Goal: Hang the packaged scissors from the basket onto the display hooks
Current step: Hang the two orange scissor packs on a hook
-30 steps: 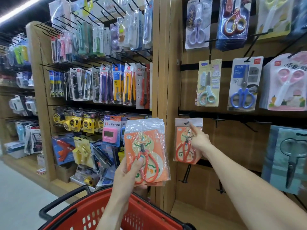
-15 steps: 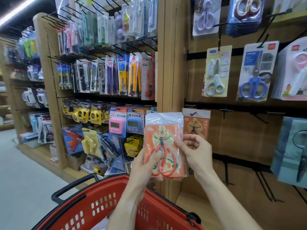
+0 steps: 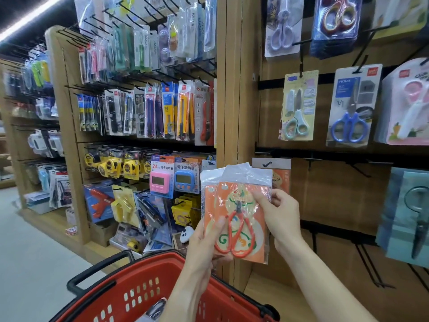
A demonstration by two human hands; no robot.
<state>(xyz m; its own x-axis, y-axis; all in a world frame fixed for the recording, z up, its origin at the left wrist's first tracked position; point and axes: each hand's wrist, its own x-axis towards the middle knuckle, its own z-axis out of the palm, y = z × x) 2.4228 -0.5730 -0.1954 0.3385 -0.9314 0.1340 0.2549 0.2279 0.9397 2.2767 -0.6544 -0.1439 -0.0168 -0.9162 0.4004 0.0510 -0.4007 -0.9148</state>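
My left hand (image 3: 206, 242) holds a small stack of packaged orange-handled scissors (image 3: 239, 219) in clear bags with orange cards, thumb across the front. My right hand (image 3: 277, 212) pinches the right edge of the front packet. Behind the stack, one matching packet (image 3: 277, 169) hangs on a display hook on the wooden panel. The red basket (image 3: 130, 296) with black handles sits below my arms. Bare black hooks (image 3: 358, 169) jut from the rail to the right.
Other packaged scissors hang above: pale green (image 3: 298, 105), blue (image 3: 351, 108), pink-white (image 3: 408, 103). A grey-blue pack (image 3: 408, 214) hangs at the right. The left shelving (image 3: 148, 112) carries cutters, tape measures and timers. The aisle floor (image 3: 30, 252) lies at the left.
My right hand left the hung packet and came back to the stack, now pinching the front packet's edge. The view has shifted down and closer to the basket.
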